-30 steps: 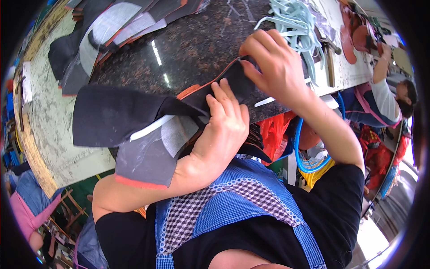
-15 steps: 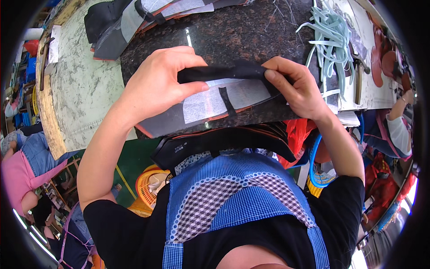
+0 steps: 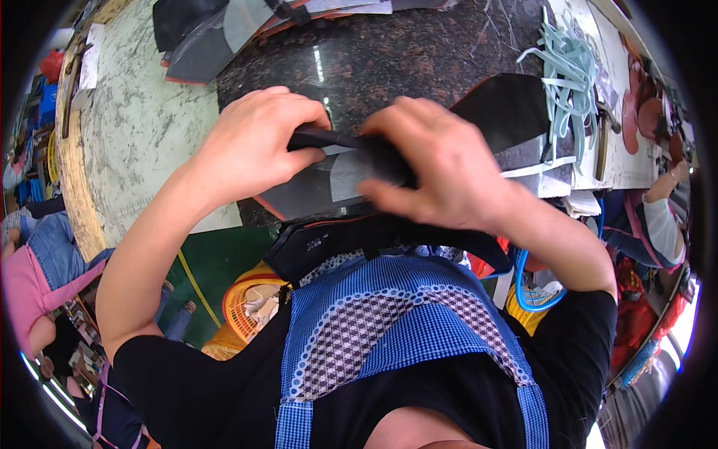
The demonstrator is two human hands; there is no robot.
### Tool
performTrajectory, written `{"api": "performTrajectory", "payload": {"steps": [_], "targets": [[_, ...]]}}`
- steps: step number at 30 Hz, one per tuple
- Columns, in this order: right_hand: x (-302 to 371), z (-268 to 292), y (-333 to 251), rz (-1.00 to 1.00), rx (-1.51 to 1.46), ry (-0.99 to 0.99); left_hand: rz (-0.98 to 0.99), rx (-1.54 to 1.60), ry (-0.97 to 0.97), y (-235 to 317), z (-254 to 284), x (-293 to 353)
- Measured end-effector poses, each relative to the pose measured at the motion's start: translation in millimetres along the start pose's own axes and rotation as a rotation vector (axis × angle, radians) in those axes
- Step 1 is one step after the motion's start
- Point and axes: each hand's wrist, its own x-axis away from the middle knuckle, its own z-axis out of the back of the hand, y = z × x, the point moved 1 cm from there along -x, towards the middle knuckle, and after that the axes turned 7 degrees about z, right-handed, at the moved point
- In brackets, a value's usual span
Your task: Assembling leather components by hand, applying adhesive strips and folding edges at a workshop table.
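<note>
A long black panel (image 3: 303, 187) with grey backing patches and a thin orange-red edge lies on the dark speckled stone slab (image 3: 359, 67). My left hand (image 3: 254, 146) pinches its folded-over black edge between thumb and fingers. Slightly blurred, my right hand (image 3: 441, 168) curves over the middle of the panel, its thumb on the near side and its fingers on the far side, with black material between them. Beyond this hand a broad black end (image 3: 508, 112) sticks out to the right; the hand hides where it joins.
Similar panels are piled (image 3: 217, 41) at the back left. Pale blue straps (image 3: 572, 82) lie tangled at the right. More black panels (image 3: 321, 243) rest across my lap. An orange basket (image 3: 243, 307) stands below on the left. Other people are at both sides.
My right hand has moved left along the panel from its right part to the middle, covering the grey patches there. The panel's black end now shows at the right. My left hand keeps its pinch.
</note>
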Motion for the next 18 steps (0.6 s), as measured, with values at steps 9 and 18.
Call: {"api": "performTrajectory", "payload": {"steps": [9,18], "targets": [[8,-17,-4,0.248,0.132,-0.197,-0.425,-0.321,0.215,-15,-11,51],[-17,-12,-19,0.392,0.327,-0.5,-0.386,-0.555,0.232,-27,-3,92]]}}
